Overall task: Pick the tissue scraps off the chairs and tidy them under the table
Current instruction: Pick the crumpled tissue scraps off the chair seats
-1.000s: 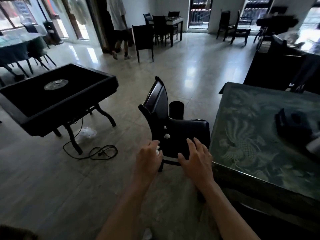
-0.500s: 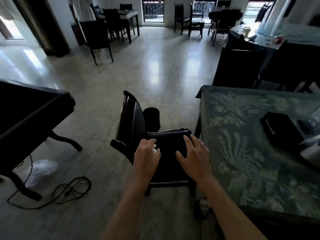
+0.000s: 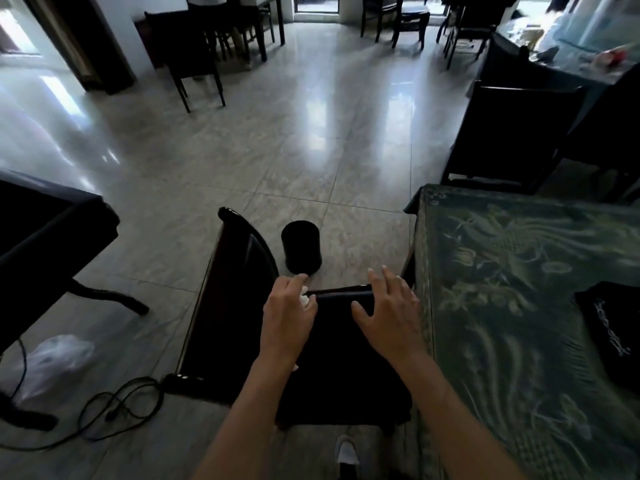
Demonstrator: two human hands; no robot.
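Note:
A dark chair point(image 3: 242, 306) stands right below me, its back to the left and its black seat point(image 3: 339, 375) toward the green-clothed table point(image 3: 519, 306) on the right. My left hand point(image 3: 287, 317) hovers over the seat with white tissue scraps point(image 3: 304, 299) pinched in its fingers. A tiny white bit point(image 3: 295, 367) shows on the seat by my left wrist. My right hand point(image 3: 391, 310) is spread open over the far right of the seat, next to the table edge, holding nothing.
A black bin point(image 3: 300, 247) stands on the tiled floor just beyond the chair. A black table point(image 3: 45, 237) is at the left, with a plastic bag point(image 3: 52, 362) and a cable point(image 3: 114, 410) under it. A dark object point(image 3: 613, 327) lies on the green table. More chairs point(image 3: 512, 129) stand behind.
The view has come closer and tilted down over the chair. Both hands have moved forward across the seat; the left still holds the tissue scraps.

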